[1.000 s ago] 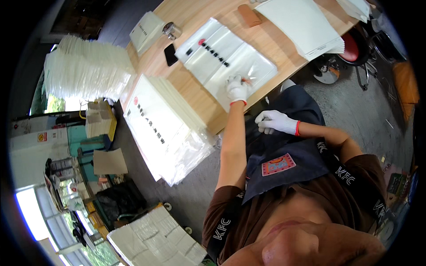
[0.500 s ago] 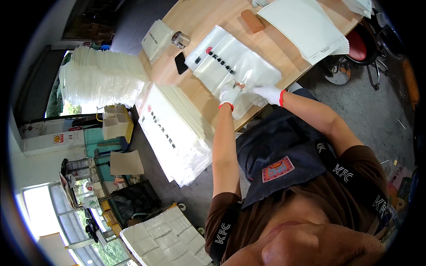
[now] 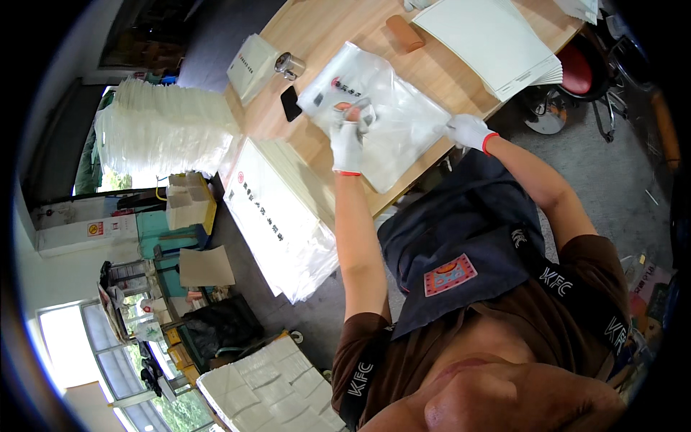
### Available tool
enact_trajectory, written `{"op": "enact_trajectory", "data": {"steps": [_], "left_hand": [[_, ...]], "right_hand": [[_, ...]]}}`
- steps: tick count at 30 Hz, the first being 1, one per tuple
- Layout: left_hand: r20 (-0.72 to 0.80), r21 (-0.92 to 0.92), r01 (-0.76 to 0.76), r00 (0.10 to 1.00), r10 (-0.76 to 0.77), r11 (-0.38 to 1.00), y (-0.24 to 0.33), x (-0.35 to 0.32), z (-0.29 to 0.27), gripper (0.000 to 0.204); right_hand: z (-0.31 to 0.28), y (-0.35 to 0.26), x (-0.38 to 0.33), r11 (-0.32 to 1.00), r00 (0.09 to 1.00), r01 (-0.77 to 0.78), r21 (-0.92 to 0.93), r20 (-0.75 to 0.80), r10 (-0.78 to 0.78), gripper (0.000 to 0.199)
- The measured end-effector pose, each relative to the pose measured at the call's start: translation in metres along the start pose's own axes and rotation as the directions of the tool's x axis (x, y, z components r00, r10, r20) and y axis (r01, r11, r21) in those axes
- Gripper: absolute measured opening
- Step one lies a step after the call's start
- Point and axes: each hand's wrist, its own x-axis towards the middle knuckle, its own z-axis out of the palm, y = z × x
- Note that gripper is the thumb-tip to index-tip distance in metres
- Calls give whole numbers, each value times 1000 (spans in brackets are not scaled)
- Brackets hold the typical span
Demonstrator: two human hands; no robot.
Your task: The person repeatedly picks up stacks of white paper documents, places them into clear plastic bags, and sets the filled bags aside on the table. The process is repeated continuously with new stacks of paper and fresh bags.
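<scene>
A clear plastic bag with dark printing lies on a stack of similar bags at the table's near edge. Its film looks rumpled and partly lifted. My left hand, in a white glove with bare fingertips, is over the bag's left part, covering some of the print. Motion smears those fingers, so their grip is unclear. At the bag's right corner, my gloved right hand is closed, pinching the film's edge.
A tall stack of printed white sheets stands left of me, with plastic-wrapped stacks beyond. On the wooden table are a phone, a metal cup, a brown block and fanned white sheets. A red stool is at right.
My left hand has moved forward and left over the bag's print. My right hand has shifted right to the bag's corner, and the film between them has become rumpled.
</scene>
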Motion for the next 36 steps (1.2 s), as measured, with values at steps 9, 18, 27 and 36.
{"op": "enact_trajectory", "data": {"steps": [9,18,27,36], "left_hand": [[544,711,-630,775,322,314,-20,-112,147,15],[280,841,-412,886,369,351,-92,-59,56,17],[245,533,-11,959,-142,846,-114,-17,109,23],[-4,145,415,908,-419,898,-173,1,105,36]], "right_hand": [[79,4,64,515,593,789,335,-635,-495,24],[28,33,-22,871,813,339,-356,-355,-462,25],[-52,179,3,680,463,39,-732,-590,-661,29],[-7,61,-99,607,510,594,-528,-336,-792,38]]}}
